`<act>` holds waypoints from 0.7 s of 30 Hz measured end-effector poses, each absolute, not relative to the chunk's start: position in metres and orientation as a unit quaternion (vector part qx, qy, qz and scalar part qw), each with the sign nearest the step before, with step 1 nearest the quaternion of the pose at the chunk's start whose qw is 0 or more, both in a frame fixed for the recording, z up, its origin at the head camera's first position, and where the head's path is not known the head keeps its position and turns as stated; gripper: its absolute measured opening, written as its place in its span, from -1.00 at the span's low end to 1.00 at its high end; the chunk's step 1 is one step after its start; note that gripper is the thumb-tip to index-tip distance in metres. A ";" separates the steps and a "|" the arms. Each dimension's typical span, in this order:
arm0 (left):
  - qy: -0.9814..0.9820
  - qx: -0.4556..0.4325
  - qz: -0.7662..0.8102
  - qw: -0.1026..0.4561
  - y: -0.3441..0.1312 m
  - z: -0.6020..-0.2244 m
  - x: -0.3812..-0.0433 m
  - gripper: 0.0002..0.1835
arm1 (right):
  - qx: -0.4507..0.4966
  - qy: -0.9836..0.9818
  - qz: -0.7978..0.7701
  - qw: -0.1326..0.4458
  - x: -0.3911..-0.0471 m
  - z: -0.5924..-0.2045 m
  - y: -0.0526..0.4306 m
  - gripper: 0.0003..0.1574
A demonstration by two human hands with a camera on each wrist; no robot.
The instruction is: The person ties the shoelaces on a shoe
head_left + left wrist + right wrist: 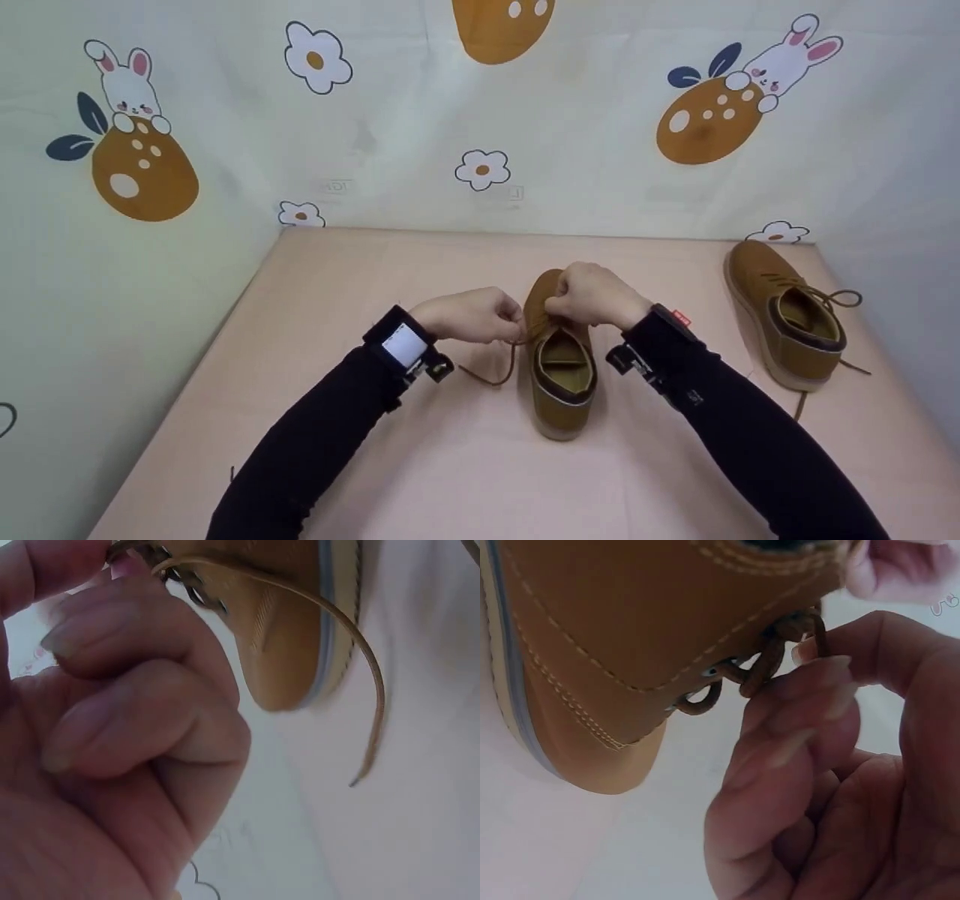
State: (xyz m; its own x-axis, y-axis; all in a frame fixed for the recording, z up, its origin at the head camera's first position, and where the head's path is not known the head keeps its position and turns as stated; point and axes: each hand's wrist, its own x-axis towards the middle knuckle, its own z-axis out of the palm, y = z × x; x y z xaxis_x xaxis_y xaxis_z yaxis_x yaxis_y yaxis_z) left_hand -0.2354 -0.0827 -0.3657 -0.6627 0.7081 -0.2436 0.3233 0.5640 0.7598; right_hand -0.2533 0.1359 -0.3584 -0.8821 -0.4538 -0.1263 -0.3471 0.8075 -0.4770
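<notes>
A brown lace-up shoe (564, 420) stands upright on the table, toe pointing away and opening toward me. From its left side my left hand (480, 313) pinches a shoelace between thumb and forefinger, with the other fingers curled in. A loose length of brown shoelace (375, 682) hangs past the shoe's toe in the left wrist view, its tip free. Over the front of the shoe, my right hand (596, 295) pinches another part of the lace (765, 669) beside the eyelets. The hands partly hide the lacing in the head view.
A matching brown shoe (806, 360) stands at the right of the pink tabletop (360, 270), its laces trailing loose. A thin dark lace end (232, 472) shows by my left sleeve. Patterned curtain (405, 112) encloses the back and sides.
</notes>
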 end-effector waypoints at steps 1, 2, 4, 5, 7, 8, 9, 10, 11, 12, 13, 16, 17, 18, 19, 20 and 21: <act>0.835 0.304 0.361 0.283 -0.084 -0.365 -0.232 -0.77 | -0.211 0.943 -0.230 0.117 -0.253 -0.359 0.136 -0.52; 0.829 0.300 0.369 0.294 -0.085 -0.365 -0.228 -0.76 | -0.210 0.942 -0.233 0.115 -0.254 -0.359 0.136 -0.51; 0.820 0.299 0.381 0.305 -0.087 -0.365 -0.221 -0.76 | -0.209 0.942 -0.239 0.113 -0.254 -0.359 0.136 -0.52; 0.815 0.297 0.388 0.310 -0.088 -0.365 -0.217 -0.76 | -0.208 0.941 -0.241 0.114 -0.253 -0.358 0.137 -0.53; 0.807 0.289 0.404 0.320 -0.090 -0.364 -0.210 -0.77 | -0.208 0.939 -0.246 0.122 -0.253 -0.357 0.138 -0.59; 0.803 0.279 0.415 0.324 -0.091 -0.364 -0.207 -0.78 | -0.212 0.936 -0.249 0.129 -0.253 -0.356 0.138 -0.64; 0.799 0.267 0.429 0.325 -0.092 -0.363 -0.204 -0.78 | -0.216 0.933 -0.253 0.138 -0.252 -0.355 0.140 -0.70; 0.794 0.252 0.446 0.325 -0.092 -0.363 -0.202 -0.78 | -0.222 0.929 -0.258 0.147 -0.252 -0.354 0.141 -0.75; 0.788 0.233 0.469 0.324 -0.092 -0.362 -0.201 -0.78 | -0.230 0.924 -0.262 0.155 -0.252 -0.353 0.143 -0.81; 0.781 0.214 0.491 0.321 -0.092 -0.361 -0.199 -0.78 | -0.238 0.919 -0.268 0.165 -0.251 -0.352 0.145 -0.85; 0.772 0.194 0.517 0.315 -0.092 -0.360 -0.199 -0.79 | -0.247 0.914 -0.272 0.174 -0.250 -0.351 0.146 -0.88; 0.735 0.148 0.592 0.297 -0.089 -0.359 -0.201 -0.77 | -0.262 0.900 -0.287 0.196 -0.248 -0.348 0.149 -0.87; 0.722 0.134 0.614 0.291 -0.089 -0.359 -0.202 -0.77 | -0.264 0.897 -0.292 0.201 -0.247 -0.347 0.149 -0.85; 0.710 0.123 0.632 0.287 -0.088 -0.359 -0.203 -0.76 | -0.263 0.895 -0.296 0.205 -0.246 -0.346 0.149 -0.82; 0.699 0.112 0.647 0.283 -0.087 -0.359 -0.205 -0.75 | -0.262 0.896 -0.295 0.203 -0.246 -0.346 0.147 -0.78; 0.691 0.105 0.658 0.280 -0.086 -0.359 -0.206 -0.74 | -0.261 0.898 -0.294 0.200 -0.245 -0.346 0.146 -0.75; 0.684 0.098 0.667 0.277 -0.085 -0.359 -0.207 -0.74 | -0.260 0.901 -0.289 0.193 -0.245 -0.347 0.144 -0.71</act>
State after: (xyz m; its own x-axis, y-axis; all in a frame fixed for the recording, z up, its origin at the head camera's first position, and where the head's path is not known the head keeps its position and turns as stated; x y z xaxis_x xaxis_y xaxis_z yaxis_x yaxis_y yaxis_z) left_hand -0.2069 -0.0848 -0.3594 -0.8273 0.5037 -0.2486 -0.2358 0.0904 0.9676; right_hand -0.2449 0.1438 -0.3470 -0.7898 -0.5807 -0.1974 -0.3577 0.6975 -0.6209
